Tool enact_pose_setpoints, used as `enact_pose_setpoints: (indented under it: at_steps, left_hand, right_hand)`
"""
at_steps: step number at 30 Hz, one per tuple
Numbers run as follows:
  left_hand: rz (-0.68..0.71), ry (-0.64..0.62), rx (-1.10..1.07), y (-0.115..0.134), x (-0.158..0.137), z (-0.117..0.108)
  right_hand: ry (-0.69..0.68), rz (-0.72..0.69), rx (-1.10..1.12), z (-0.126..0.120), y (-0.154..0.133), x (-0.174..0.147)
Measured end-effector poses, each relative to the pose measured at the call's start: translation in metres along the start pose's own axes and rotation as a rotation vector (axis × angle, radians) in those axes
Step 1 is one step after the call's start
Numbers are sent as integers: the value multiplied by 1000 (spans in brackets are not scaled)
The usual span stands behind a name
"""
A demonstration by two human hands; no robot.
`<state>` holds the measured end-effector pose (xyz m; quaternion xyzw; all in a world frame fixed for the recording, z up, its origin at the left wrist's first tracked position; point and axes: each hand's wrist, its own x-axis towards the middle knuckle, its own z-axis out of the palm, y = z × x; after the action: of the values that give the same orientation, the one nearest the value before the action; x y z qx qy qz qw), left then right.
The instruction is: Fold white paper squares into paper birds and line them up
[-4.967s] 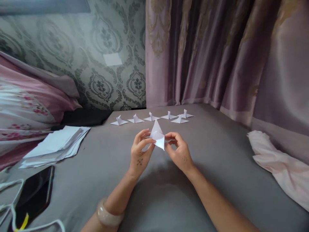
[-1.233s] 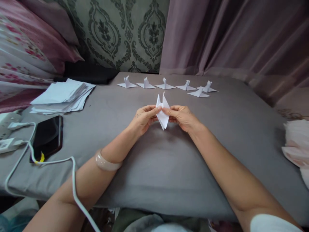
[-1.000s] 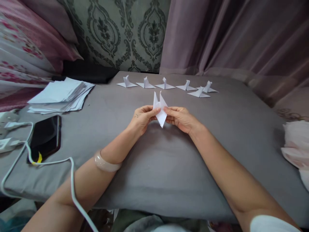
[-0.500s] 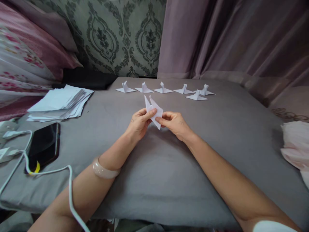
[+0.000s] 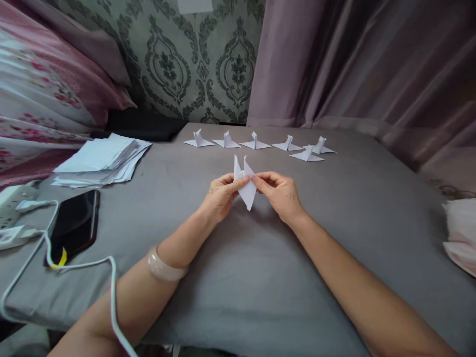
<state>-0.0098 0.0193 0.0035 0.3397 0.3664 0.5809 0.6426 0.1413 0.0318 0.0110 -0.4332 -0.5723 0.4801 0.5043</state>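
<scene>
Between my two hands, above the grey-covered table (image 5: 238,277), is a white origami crane (image 5: 248,194) with two narrow points sticking up and one point hanging down. My left hand (image 5: 222,194) pinches its left side, thumb across the front and fingers behind. At its right edge, my right hand (image 5: 278,193) grips the paper between thumb and fingers. Beyond my hands, several finished paper cranes (image 5: 255,142) stand in a row with wings spread; another crane (image 5: 307,154) sits slightly nearer at the row's right end.
A stack of white paper (image 5: 92,161) lies at the left, by a dark folded cloth (image 5: 148,125). Nearer are a black phone (image 5: 74,223), a power strip (image 5: 15,203) and a white cable (image 5: 113,292) crossing my left forearm. Pale fabric (image 5: 461,233) is bunched at the right edge.
The folded paper has turned more upright, its lower point now facing down. My right hand has shifted up along its right edge. The whole view has moved slightly.
</scene>
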Motion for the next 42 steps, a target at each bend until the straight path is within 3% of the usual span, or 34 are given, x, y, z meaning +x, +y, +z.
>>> enact_pose_setpoints:
  at_steps: [4,8,13,17,21,28,36,42]
  left_hand:
    - [68,9,-24,-1,-2,5]
    - [55,-24,13,-1,-3,6]
    - [88,-61,110,-2,-4,3]
    - [106,-61,221,-2,-5,4]
    - [84,-109,301,0,-7,5]
    - [7,-215,241,-1,-7,0]
    - [2,-196,212,1,-8,3]
    - [31,-201,185,1,-8,3]
  right_hand:
    - [29,-60,-82,3,-4,-4]
    - [86,-250,-211,1,-17,-5]
    - [38,-333,-299,-3,-26,-4]
    - [67,-324,-295,-4,-27,-3]
    - [55,-208,-187,-6,-30,-3]
    - [58,-77,-58,-9,-30,-1]
    - [61,-135,-103,-8,-36,-1]
    - [-103,-65,-85,-8,-35,-2]
